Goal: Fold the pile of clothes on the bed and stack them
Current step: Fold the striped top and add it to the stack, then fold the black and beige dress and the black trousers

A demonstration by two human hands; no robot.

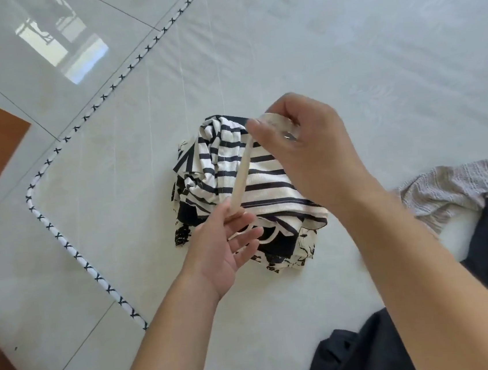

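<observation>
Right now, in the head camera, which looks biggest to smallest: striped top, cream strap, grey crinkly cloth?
1. striped top
2. grey crinkly cloth, though the picture edge cuts it off, so unsure
3. cream strap, smallest

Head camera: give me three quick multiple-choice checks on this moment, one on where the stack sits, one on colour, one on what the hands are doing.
1. Where is the stack of clothes?
A. on the bed
B. on the floor
C. on a chair

2. What colours is the top shirt?
A. plain red
B. white with dark stripes
C. solid green

3. What do the hands hold?
A. nothing
B. a hanger
C. a cream strap

Answers:
1 A, the stack rests on the bed.
2 B, dark stripes cross the white cloth.
3 C, the right hand and left hand pinch the strap between them.
</observation>
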